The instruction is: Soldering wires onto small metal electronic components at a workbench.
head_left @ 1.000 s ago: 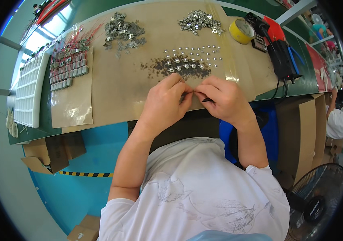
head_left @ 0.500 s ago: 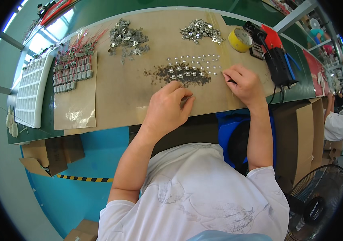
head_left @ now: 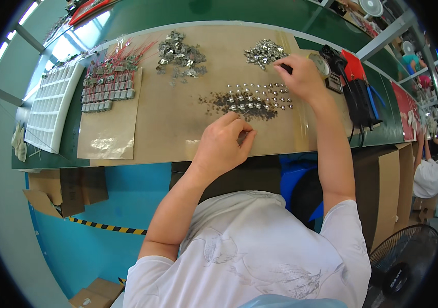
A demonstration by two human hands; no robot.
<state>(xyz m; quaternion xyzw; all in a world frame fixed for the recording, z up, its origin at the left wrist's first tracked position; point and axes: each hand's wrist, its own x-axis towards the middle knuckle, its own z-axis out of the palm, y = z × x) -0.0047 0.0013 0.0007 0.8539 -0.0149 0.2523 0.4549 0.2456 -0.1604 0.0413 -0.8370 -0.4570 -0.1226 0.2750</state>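
Observation:
My left hand [head_left: 225,141] rests low over the brown paper mat, with thumb and forefinger pinched together. Whatever may be between those fingers is hidden. Just beyond it stand rows of small shiny metal parts [head_left: 250,104], partly on a patch of dark brown granules [head_left: 214,104]. My right hand [head_left: 303,77] is closed round a small black tool [head_left: 284,67], mostly covered by the fingers. It is beside the heap of shiny metal parts [head_left: 265,52] at the far right of the mat.
A heap of grey metal pieces [head_left: 180,54] lies at the far middle-left. Further left are grey blocks with red wires [head_left: 108,92] and a white compartment tray [head_left: 49,115]. A yellow tape roll [head_left: 319,65] and a black tool holder [head_left: 358,102] stand right of my right hand.
My right hand has gone from the right end of the rows away to the far heap, still gripping the black tool. My left hand stays pinched near the rows. The view has shifted slightly.

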